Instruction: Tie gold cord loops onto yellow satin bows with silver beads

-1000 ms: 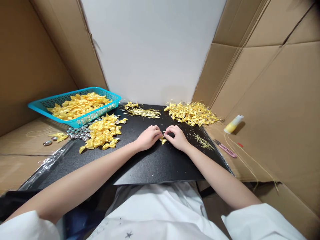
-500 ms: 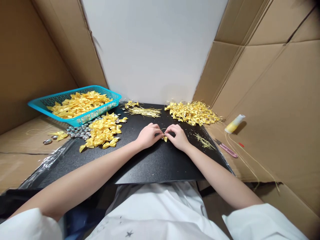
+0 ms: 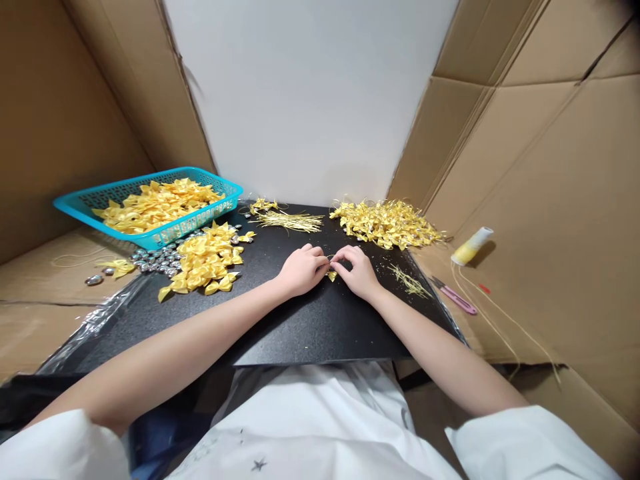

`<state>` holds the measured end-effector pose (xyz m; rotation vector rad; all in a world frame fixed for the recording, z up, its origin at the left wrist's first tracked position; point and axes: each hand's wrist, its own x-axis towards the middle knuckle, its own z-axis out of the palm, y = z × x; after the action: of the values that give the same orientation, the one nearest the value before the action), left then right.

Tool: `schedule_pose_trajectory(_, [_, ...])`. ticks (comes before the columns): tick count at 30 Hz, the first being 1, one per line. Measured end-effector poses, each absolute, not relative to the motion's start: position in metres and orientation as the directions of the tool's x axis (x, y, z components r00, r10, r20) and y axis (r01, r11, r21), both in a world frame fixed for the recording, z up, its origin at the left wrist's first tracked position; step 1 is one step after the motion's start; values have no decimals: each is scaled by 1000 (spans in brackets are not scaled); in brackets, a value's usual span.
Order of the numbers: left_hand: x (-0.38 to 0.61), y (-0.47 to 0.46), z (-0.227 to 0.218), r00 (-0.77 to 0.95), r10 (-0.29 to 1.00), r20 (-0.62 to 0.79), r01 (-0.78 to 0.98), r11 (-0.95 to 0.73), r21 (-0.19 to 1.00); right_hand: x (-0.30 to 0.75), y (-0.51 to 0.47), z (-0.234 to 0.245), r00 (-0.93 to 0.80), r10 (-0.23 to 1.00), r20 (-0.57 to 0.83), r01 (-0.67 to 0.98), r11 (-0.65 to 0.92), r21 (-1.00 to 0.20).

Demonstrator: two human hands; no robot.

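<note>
My left hand (image 3: pixel 303 271) and my right hand (image 3: pixel 357 272) meet fingertip to fingertip over the middle of the black tabletop (image 3: pixel 320 327). Both are closed in a pinch on a thin gold cord, whose loop (image 3: pixel 329 257) arcs up just behind the fingertips. A small yellow ribbon bow (image 3: pixel 332 275) pokes out below the pinch, mostly covered by the fingers. Whether a knot is in the cord cannot be seen. Cut gold cords (image 3: pixel 290 221) lie in a bundle beyond my left hand. Shorter cord pieces (image 3: pixel 409 281) are scattered right of my right hand.
At the left, a turquoise basket (image 3: pixel 150 239) holds yellow bows. Before it lie loose bows (image 3: pixel 207 260) and silver bells (image 3: pixel 157 260). Corded bows (image 3: pixel 387 223) are heaped at the back right. A pink cutter (image 3: pixel 457 299) and a cord spool (image 3: pixel 471 247) rest on cardboard at the right.
My fingertips have drawn closer together at the cord, and the left fingers now cover more of the bow. The view has shifted slightly; the surrounding piles look the same.
</note>
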<state>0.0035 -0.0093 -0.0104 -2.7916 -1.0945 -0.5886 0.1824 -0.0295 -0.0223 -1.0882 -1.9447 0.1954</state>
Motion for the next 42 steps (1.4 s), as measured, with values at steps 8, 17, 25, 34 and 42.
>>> schedule_pose_trajectory(8, [6,-10,-8,676,644,357,680,-733,34,183,-29,-23,-224,753,619,613,602,-511])
schedule_pose_trajectory(17, [6,-9,-7,689,640,340,675,-737,21,183,-28,-24,-210,759,616,606,596,-527])
schedule_pose_trajectory(25, [8,-10,-3,687,657,311,687,-727,17,184,-28,-24,-222,764,606,608,594,-526])
schedule_pose_trajectory(34, [8,-7,-2,702,644,305,678,-735,-8,184,-28,-24,-233,761,606,601,602,-526])
schedule_pose_trajectory(42, [7,-6,0,732,611,300,647,-762,-28,185,-29,-24,-220,764,607,590,599,-540])
